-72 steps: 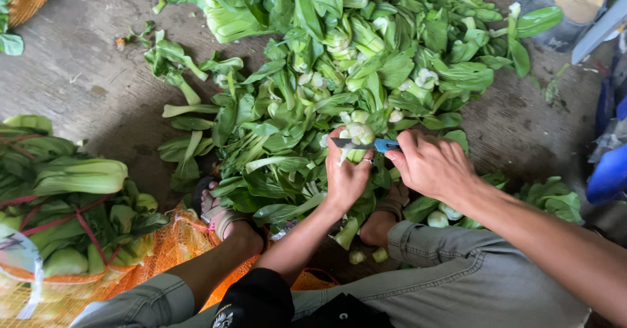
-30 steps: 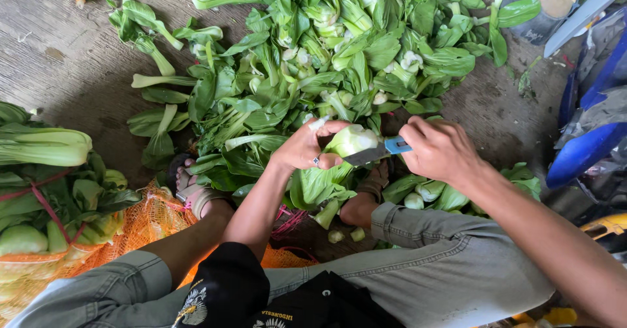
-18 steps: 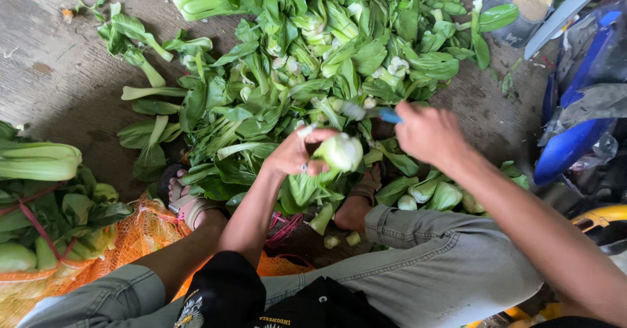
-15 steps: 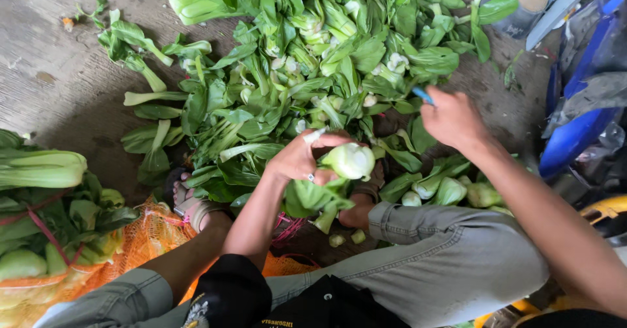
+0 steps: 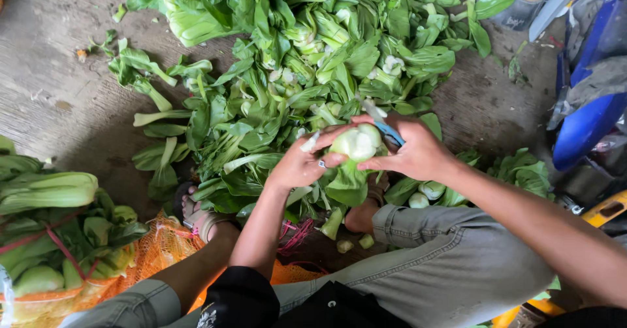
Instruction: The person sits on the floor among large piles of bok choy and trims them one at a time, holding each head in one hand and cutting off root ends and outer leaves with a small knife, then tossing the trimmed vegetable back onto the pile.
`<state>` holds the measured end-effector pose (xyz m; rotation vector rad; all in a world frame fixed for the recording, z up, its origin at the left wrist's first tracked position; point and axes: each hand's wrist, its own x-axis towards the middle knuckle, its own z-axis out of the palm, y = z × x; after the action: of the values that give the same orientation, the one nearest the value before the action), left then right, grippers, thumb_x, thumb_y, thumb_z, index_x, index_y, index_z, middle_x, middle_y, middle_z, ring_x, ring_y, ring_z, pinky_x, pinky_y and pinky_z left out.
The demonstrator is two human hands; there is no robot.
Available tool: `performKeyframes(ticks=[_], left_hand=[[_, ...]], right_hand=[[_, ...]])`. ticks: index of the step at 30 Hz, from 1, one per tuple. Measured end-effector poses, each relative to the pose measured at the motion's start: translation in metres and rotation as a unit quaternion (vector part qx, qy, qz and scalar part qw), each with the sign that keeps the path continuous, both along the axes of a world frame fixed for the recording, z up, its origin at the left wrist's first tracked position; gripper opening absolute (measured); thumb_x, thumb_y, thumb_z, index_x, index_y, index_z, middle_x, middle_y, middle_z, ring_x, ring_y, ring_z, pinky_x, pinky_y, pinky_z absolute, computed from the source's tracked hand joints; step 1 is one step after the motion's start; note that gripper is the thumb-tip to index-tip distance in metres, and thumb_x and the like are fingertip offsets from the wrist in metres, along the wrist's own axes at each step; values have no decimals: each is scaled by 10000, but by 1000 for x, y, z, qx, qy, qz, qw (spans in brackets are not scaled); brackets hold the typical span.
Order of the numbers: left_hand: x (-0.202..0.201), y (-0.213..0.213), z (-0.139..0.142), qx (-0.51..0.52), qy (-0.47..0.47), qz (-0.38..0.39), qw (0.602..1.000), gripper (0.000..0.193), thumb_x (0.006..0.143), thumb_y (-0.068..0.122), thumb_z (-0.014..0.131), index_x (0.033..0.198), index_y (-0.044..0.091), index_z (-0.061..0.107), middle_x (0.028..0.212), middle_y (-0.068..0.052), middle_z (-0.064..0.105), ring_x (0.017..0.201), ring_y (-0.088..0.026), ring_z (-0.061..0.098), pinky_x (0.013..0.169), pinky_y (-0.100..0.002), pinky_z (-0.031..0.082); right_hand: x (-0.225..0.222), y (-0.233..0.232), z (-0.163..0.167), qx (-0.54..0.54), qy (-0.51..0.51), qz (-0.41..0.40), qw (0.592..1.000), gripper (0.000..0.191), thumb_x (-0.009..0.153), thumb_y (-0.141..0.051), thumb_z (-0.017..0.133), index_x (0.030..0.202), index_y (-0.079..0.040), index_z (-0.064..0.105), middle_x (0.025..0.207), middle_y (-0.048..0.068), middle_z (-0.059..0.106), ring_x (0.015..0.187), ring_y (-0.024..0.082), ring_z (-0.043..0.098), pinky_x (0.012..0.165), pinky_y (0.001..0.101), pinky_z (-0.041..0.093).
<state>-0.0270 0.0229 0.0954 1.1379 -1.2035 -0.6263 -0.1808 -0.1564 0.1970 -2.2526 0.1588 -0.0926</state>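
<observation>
Observation, head view. The person is seated low on the concrete floor (image 5: 59,93), both hands raised over a heap of loose greens (image 5: 307,73).

Left hand (image 5: 302,165): fingers curled and clamped on a bok choy head (image 5: 356,144), gripping it from the 9 o'clock side, thumb near the pale base and fingertips wrapped behind. The leaves hang down toward 6 o'clock, below the hand.

Right hand (image 5: 418,152): closed around a small knife with a blue handle (image 5: 386,129). The handle shows between thumb and forefinger; the blade points toward 11 o'clock, above the pale base. The fingertips of this hand also press the head from the 3 o'clock side.

Position of the work piece: the bok choy head sits directly between the two hands, touching both, held clear of the heap. Its base faces upward toward the camera.

Assessment of the step in hand, as judgement: this appears to be trimming of the base or outer leaves. To do it well, the left grip should stay firm and low on the stalks, with the thumb kept out of the blade's line. The cut is best taken shallow and away from the left fingers. The blade edge lies very near the left fingertips; slip risk is noted.

Surroundings: untrimmed heads lie on an orange mesh sack (image 5: 163,249) at 8 o'clock. Cut stub ends (image 5: 345,244) lie at 6 o'clock between the feet. A blue vehicle part (image 5: 591,119) stands at 3 o'clock.
</observation>
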Motion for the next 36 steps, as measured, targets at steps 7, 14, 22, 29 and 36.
performKeyframes(ticks=[7, 14, 22, 29, 36], left_hand=[[38, 18, 4, 343, -134, 222, 903, 300, 1034, 313, 668, 1218, 88, 745, 1070, -165, 779, 883, -272, 740, 795, -384, 588], [79, 41, -1, 566, -77, 204, 795, 722, 1007, 687, 395, 1017, 74, 776, 1119, -227, 768, 994, -426, 710, 929, -501, 544], [80, 40, -38, 453, -34, 213, 865, 1007, 962, 687, 29, 994, 133, 869, 1408, -46, 628, 1339, -335, 520, 1131, -458, 319], [71, 33, -61, 315, -184, 343, 866, 1041, 750, 235, 734, 1634, 55, 214, 1632, -318, 269, 1067, -492, 630, 880, -503, 503], [61, 10, -72, 417, 25, 364, 833, 819, 838, 396, 897, 1479, 105, 477, 1303, -254, 611, 1112, -388, 626, 939, -446, 501]], right_hand=[[-1, -9, -6, 76, -22, -33, 996, 597, 754, -145, 886, 1277, -54, 615, 1336, 48, 686, 1019, 103, 627, 877, 266, 504], [-5, -18, -6, 9, -53, -82, 995, 594, 794, -193, 911, 1271, -20, 601, 1304, 70, 703, 1114, 122, 668, 991, 286, 535], [-13, -63, -11, -96, -12, -189, 977, 716, 817, -170, 912, 1379, 13, 508, 1337, 103, 638, 1157, 146, 614, 995, 309, 512], [-50, -87, -10, 64, -4, -189, 980, 720, 781, -94, 836, 1417, -80, 498, 1378, 19, 657, 1130, 65, 615, 868, 240, 502], [-48, -89, -26, -108, 11, -212, 971, 599, 775, -185, 899, 1285, -48, 616, 1255, 88, 695, 1040, 147, 631, 907, 305, 519]])
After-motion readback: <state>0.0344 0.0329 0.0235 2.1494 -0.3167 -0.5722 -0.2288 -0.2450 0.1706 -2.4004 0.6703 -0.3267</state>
